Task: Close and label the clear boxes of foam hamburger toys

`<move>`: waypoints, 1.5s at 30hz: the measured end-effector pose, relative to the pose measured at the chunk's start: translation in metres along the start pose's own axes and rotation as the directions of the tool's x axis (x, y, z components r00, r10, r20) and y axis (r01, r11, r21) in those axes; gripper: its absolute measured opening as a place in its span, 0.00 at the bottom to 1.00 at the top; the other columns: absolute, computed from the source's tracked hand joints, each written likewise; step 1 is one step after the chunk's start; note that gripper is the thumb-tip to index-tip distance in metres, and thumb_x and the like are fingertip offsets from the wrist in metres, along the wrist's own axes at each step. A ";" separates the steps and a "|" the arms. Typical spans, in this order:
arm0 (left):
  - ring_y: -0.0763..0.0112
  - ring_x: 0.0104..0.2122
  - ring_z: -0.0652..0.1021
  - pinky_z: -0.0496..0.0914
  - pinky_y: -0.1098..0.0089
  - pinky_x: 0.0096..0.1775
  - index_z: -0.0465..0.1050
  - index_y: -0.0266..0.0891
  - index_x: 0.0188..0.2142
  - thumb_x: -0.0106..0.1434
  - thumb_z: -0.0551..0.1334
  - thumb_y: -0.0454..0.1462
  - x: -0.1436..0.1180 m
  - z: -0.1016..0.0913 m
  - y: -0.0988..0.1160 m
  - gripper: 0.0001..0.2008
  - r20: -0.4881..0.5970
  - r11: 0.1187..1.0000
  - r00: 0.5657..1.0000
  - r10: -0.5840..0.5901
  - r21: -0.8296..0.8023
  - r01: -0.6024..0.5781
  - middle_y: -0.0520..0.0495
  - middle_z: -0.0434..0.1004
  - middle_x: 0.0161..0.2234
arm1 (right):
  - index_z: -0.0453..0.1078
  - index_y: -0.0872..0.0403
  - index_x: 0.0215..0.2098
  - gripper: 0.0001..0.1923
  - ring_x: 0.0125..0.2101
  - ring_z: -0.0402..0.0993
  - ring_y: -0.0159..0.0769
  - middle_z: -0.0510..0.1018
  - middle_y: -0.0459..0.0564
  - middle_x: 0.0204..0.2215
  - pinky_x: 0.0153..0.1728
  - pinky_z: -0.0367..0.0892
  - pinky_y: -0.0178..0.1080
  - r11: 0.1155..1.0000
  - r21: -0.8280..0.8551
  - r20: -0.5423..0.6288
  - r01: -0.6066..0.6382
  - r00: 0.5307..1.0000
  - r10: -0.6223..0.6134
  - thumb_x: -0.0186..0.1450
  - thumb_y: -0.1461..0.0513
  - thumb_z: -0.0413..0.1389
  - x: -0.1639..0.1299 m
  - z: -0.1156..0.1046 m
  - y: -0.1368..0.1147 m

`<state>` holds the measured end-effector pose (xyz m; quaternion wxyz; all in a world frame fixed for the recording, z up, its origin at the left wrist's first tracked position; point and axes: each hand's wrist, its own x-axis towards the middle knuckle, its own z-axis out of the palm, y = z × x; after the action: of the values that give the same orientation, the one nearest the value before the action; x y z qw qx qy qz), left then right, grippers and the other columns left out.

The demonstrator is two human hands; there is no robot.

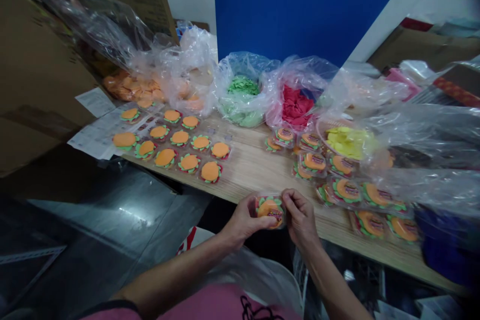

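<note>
A packet [270,210] is pinched between the left hand [242,222] and right hand [302,220], each grip clamped on an edge, just over the bench [255,167] rim, near other packets [348,190].

Print on the packet [270,210] held between left hand [240,222] and right hand [301,218]: dark band, too blurred to read. Packet's side edges hidden under the fingertips of both hands. Both forearms cut off by the bottom edge. Beyond and right of the hands, the yellow pieces [348,141] show only dimly through clear plastic; single shapes cannot be told. Far right of the hands, a blue object [448,245] under plastic film, smeared, runs off the right edge. Beyond and left of the hands, printed paper sheet [96,101]: text too small to read. Far left, cardboard boxes [33,75] cut off by the left and top edges.
</note>
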<state>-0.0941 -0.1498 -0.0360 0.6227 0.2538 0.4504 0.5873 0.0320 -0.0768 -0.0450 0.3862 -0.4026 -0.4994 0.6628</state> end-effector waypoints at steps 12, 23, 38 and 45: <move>0.77 0.24 0.69 0.64 0.76 0.26 0.68 0.33 0.31 0.44 0.66 0.36 0.004 -0.012 0.017 0.14 0.283 0.908 0.942 -0.182 0.416 0.051 0.54 0.68 0.25 | 0.61 0.55 0.24 0.12 0.23 0.57 0.28 0.62 0.43 0.20 0.24 0.55 0.32 0.873 -0.442 0.497 0.205 0.866 0.049 0.60 0.55 0.52 0.006 -0.011 -0.030; 0.76 0.25 0.69 0.64 0.75 0.28 0.71 0.33 0.32 0.44 0.66 0.37 0.010 -0.018 0.016 0.15 0.390 0.864 0.884 -0.256 0.503 0.029 0.53 0.70 0.25 | 0.62 0.55 0.26 0.08 0.24 0.59 0.29 0.65 0.43 0.21 0.25 0.56 0.32 0.838 -0.486 0.505 0.249 0.862 0.036 0.61 0.59 0.50 -0.001 -0.005 -0.022; 0.76 0.28 0.69 0.63 0.75 0.32 0.70 0.33 0.35 0.44 0.67 0.37 -0.005 -0.008 0.004 0.17 0.211 0.965 0.971 -0.116 0.257 0.059 0.50 0.69 0.28 | 0.62 0.54 0.25 0.10 0.23 0.57 0.29 0.62 0.43 0.21 0.24 0.54 0.32 0.920 -0.351 0.339 0.173 0.940 -0.048 0.60 0.58 0.53 -0.004 -0.014 -0.013; 0.78 0.26 0.66 0.61 0.76 0.28 0.70 0.33 0.32 0.43 0.66 0.35 -0.003 -0.011 0.021 0.14 0.288 0.881 0.934 -0.209 0.469 0.052 0.54 0.66 0.25 | 0.61 0.53 0.23 0.10 0.22 0.58 0.29 0.64 0.43 0.20 0.24 0.56 0.33 0.773 -0.516 0.499 0.369 0.863 -0.079 0.62 0.61 0.50 -0.009 -0.013 -0.027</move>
<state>-0.1136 -0.1509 -0.0227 0.6512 0.4557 0.4804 0.3708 0.0499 -0.0750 -0.0192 0.1918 -0.2740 -0.8027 0.4938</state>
